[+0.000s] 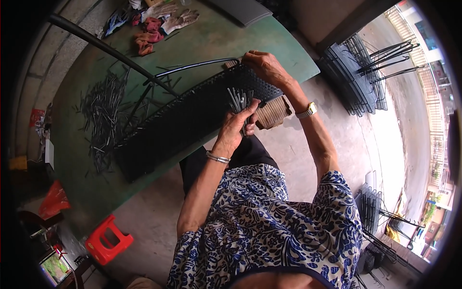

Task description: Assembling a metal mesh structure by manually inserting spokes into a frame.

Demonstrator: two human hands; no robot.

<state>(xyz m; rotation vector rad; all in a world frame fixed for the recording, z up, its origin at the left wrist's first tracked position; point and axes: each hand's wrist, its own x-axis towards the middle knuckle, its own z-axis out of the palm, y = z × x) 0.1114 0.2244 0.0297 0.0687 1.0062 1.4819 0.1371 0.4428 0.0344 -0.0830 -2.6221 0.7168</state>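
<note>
My left hand [232, 129] is closed around a bundle of short, thin dark strips [239, 99], their ends fanning up past the thumb. Beneath and beyond it, a long black mesh panel [187, 113] lies slantwise along the near edge of the green table [211, 41]. At the panel's far right corner, the fingers of my right hand [264, 66] are pinched together; what is in them, if anything, is hidden. A bent black rod [195, 65] reaches that corner, close to my right fingertips. Another straight black bar [108, 49] runs from the upper left to the panel.
A loose heap of dark strips [103, 115] covers the table's left part. Work gloves [180, 21] and red cloth [150, 34] lie at the back. Corrugated cardboard [273, 113] sticks out beside the panel. Stacked black mesh racks [344, 79] stand at right, a red stool [109, 240] at lower left.
</note>
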